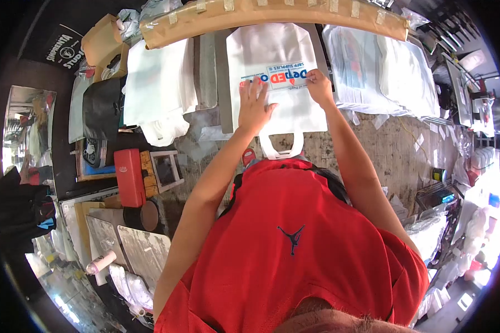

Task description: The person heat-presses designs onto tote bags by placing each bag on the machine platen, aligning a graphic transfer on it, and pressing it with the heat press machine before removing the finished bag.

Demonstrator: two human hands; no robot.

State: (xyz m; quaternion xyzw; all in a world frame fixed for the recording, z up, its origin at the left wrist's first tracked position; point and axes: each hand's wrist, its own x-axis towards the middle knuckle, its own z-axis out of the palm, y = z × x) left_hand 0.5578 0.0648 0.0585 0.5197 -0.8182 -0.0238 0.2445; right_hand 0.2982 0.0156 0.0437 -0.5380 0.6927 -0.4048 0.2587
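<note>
A white tote bag lies flat on a grey board, its handle hanging over the edge nearest my body. Red and blue lettering is printed across the bag and appears upside down. My left hand rests flat on the bag with its fingers apart, covering the left part of the print. At the print's right end is my right hand, thumb and fingers pinched together against the bag. Whatever is between those fingertips, if anything, is too small to make out.
White bags lie stacked on the left and under plastic on the right. A long brown cardboard roll spans the far side. A red box and a wooden frame sit lower left. Scraps litter the floor.
</note>
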